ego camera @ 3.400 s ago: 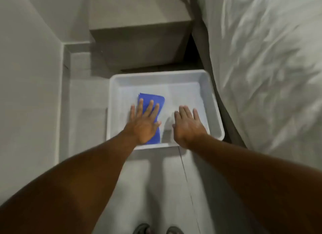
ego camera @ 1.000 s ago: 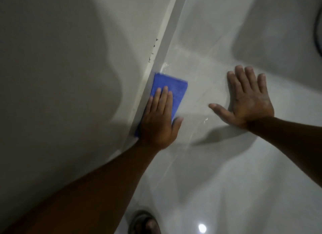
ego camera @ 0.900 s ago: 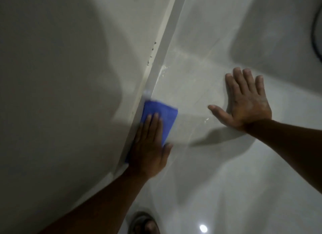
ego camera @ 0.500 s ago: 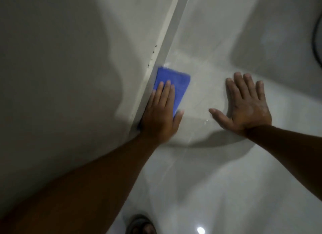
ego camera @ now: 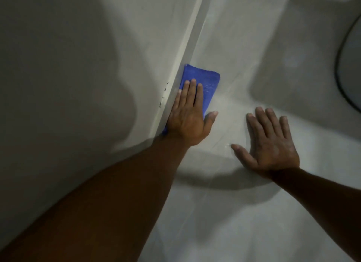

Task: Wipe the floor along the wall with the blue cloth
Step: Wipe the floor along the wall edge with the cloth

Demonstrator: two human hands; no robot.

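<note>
A folded blue cloth (ego camera: 208,80) lies flat on the pale tiled floor (ego camera: 244,213), its left edge against the skirting (ego camera: 187,52) at the foot of the wall (ego camera: 78,66). My left hand (ego camera: 188,117) presses palm-down on the near half of the cloth, fingers straight and together, thumb out on the floor. The cloth's far end shows beyond my fingertips. My right hand (ego camera: 269,144) rests flat on the floor to the right of the cloth, fingers spread, holding nothing.
Small dark specks (ego camera: 163,97) mark the top of the skirting beside my left hand. A dark curved edge (ego camera: 341,70) of some object enters at the far right. Large shadows fall on wall and floor.
My left hand has slid the cloth back and forth along the skirting: toward me, then away. It now sits farther along the wall. My right hand has stayed planted on the floor.
</note>
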